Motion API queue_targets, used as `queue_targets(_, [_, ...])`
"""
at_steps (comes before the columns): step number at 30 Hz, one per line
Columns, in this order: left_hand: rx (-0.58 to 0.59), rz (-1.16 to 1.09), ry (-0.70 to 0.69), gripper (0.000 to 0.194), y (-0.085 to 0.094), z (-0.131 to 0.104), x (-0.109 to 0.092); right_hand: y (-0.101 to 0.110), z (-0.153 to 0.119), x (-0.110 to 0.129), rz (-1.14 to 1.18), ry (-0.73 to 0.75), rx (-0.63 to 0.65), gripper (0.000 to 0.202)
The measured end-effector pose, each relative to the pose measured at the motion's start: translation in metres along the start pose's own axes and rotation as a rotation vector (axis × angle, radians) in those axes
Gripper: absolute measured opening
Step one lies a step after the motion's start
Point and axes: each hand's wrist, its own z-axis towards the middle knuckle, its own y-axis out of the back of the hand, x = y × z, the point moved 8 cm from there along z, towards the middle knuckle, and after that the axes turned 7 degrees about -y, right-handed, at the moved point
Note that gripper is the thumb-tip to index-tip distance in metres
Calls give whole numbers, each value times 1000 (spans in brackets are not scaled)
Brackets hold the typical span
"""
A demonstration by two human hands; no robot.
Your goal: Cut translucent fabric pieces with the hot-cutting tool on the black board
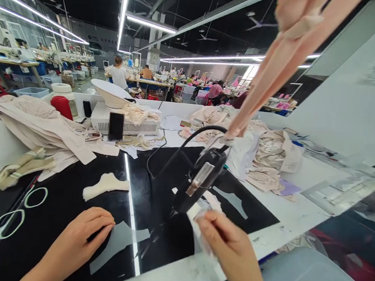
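My left hand (81, 239) rests low over the black mat (169, 241), thumb and fingertips drawn together with nothing visible between them. Beside its fingertips lies a flat grey template-like shape (114, 246). My right hand (231, 245) is closed in a pinch on a whitish fabric piece (204, 238), blurred by motion. Just above that hand hangs a black handheld tool (203, 178) with a cable, tied up by a peach cloth strip (266, 73). Further up the mat, a cream fabric piece (105, 186) lies flat.
White-handled scissors (20, 210) lie at the left. Behind the mat are a phone (116, 126), a grey-white machine box (141, 127), a red thread cone (62, 108) and beige fabric heaps (36, 122). Another grey shape (233, 202) lies right of the tool. People work in the background.
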Motion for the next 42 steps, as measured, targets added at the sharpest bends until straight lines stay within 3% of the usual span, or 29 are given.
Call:
queue_targets(3, [19, -120, 46, 18, 3, 6, -10, -58, -27, 2, 13, -46, 301, 41])
queue_targets(5, [29, -236, 92, 18, 5, 8, -16, -89, -35, 3, 30, -70, 430, 39])
queue_targets(9, [62, -518, 228, 10, -2, 9, -23, -132, -37, 7, 21, -58, 568, 37])
queue_targets(13, [19, -688, 342, 15, -5, 8, -24, -155, -37, 11, 4, 21, 628, 36])
queue_targets(18, [-47, -903, 543, 18, -15, 2, -14, -165, -41, 7, 6, 3, 681, 39])
queue_targets(23, [-128, -1119, 629, 22, -21, -1, -8, -169, -46, -5, 87, -229, 772, 45])
queue_targets(29, [-217, -1119, 730, 34, -13, -4, 3, -165, -47, -13, 213, -383, 836, 50])
queue_targets(36, [-268, -1063, 753, 41, -4, -2, 8, -146, -40, -25, 82, -316, 726, 46])
queue_targets(42, [-247, -1104, 702, 45, -4, 0, 6, -144, -36, -25, 84, -278, 627, 39])
